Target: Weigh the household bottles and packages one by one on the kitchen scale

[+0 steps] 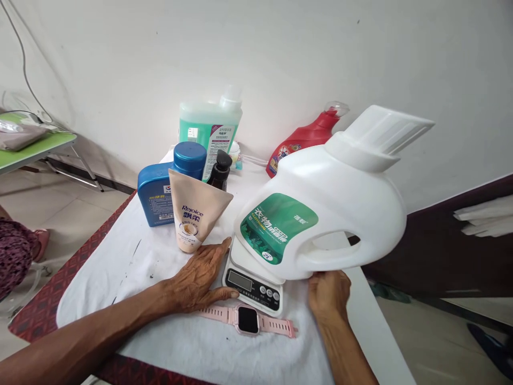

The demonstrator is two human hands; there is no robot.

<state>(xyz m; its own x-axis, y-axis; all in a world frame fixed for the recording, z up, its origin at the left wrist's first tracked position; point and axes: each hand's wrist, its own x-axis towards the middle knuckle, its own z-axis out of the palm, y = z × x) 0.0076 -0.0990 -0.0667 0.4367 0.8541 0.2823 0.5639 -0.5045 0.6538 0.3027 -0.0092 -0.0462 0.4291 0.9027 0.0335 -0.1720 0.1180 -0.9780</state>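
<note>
1. One pink watch [248,319] lies flat nearest, straps running left-right, just before the scale [253,278].
2. Left hand [198,278] rests open, fingers spread, touching the scale's left edge.
3. Right hand [328,293] grips the white jug [332,208] from beneath; jug tilted over the scale, cap up-right.
4. Behind, crowding: one tube [196,216], one blue bottle [160,195], one dark bottle [219,170], one green jug [210,128], one red bottle [304,140].
</note>
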